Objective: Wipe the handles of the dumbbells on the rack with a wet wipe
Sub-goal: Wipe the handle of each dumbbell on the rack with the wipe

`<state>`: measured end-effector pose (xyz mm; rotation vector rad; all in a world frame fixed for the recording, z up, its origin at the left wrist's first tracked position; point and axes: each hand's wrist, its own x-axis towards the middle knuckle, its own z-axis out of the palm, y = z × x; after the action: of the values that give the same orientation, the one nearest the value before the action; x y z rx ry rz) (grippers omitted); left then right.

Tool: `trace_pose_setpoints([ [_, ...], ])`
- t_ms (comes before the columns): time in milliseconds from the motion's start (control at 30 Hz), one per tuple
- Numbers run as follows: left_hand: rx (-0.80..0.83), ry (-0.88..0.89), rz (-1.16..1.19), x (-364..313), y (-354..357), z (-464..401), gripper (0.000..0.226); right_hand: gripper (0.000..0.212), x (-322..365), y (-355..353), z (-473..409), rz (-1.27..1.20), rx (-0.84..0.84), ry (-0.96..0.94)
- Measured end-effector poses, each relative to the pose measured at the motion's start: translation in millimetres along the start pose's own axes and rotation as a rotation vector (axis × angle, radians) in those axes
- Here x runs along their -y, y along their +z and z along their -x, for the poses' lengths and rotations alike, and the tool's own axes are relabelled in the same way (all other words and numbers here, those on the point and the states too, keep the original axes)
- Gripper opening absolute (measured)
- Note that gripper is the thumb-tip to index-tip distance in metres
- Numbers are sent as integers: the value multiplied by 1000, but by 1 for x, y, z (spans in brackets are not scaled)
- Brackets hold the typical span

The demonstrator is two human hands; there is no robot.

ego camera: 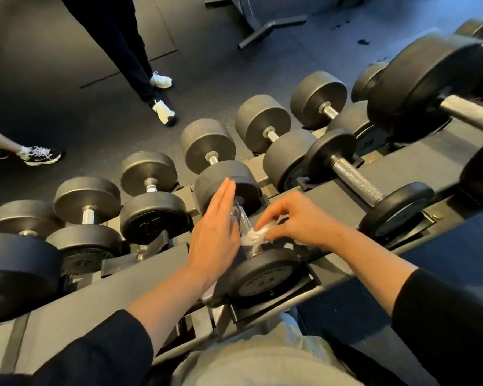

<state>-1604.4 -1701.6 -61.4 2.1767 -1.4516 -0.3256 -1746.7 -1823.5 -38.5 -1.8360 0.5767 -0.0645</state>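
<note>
A small black dumbbell (262, 275) lies on the top shelf of the rack (117, 291), its knurled steel handle (241, 215) pointing away from me. My right hand (296, 220) pinches a crumpled white wet wipe (255, 235) against the handle's near end. My left hand (215, 227) lies flat with straight fingers along the handle's left side, fingertips by the far weight head. The wipe and my hands cover part of the handle.
Another dumbbell (371, 188) with a bare handle lies to the right on the same shelf. Several bigger dumbbells (151, 196) fill the lower tier and a large one (430, 87) sits at the upper right. Two people's legs and shoes (162, 107) stand on the dark floor beyond.
</note>
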Motion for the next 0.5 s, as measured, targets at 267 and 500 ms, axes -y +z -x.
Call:
trace_pose_setpoints([
  [267,67,175,175,-32,23,-54,56,21,10,-40,13,159,-456,148],
  [500,195,320,290,-45,51,-92,57,20,7,-77,41,451,-739,360],
])
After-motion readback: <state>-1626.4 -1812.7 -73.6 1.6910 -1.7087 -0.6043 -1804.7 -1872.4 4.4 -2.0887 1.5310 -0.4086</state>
